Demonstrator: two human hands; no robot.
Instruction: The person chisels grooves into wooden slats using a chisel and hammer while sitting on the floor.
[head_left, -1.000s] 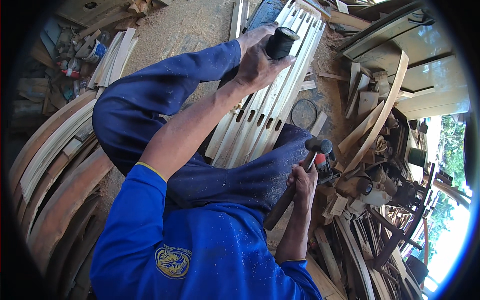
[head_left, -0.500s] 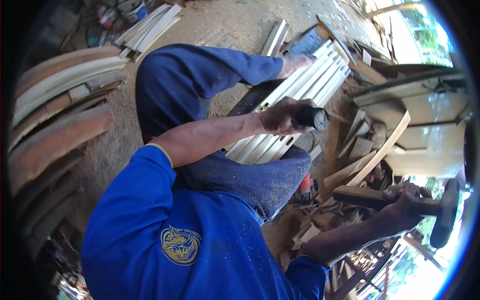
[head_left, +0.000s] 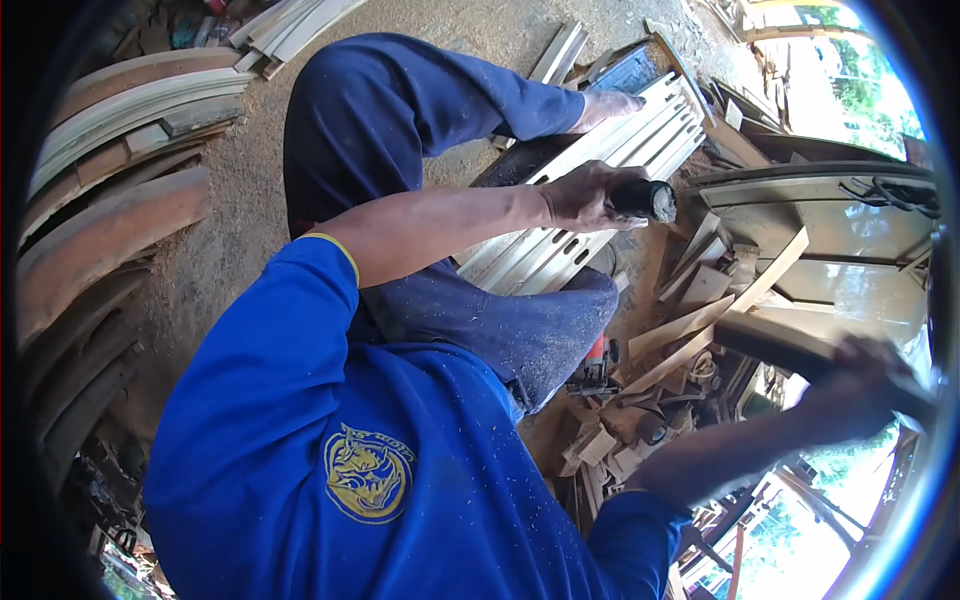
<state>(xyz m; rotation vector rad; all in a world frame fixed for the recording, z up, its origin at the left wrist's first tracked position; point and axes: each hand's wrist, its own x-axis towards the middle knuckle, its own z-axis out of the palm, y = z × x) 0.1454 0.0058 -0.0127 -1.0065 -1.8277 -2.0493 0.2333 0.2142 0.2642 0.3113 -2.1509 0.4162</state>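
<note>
My left hand is closed around the dark handle of a chisel, its worn, pale-edged butt end facing up; hand and handle hide the blade. Beneath it lie several pale wooden strips side by side, with oblong slots cut near their closer ends. My legs flank the strips, and a bare foot rests by their far part. Off to the right, my right hand grips a hammer by its wooden handle. Motion smears that hand, and the hammer head is blurred at the bright rim.
Curved timber pieces are stacked on the left, with thin boards beyond them. Offcuts pile up on the right before a pale panel. A red power tool sits beside my knee. Sawdust covers the floor.
My right hand has swung the hammer outward to the right, and it is now blurred. The left hand still holds the chisel over the strips; the whole view has shifted slightly.
</note>
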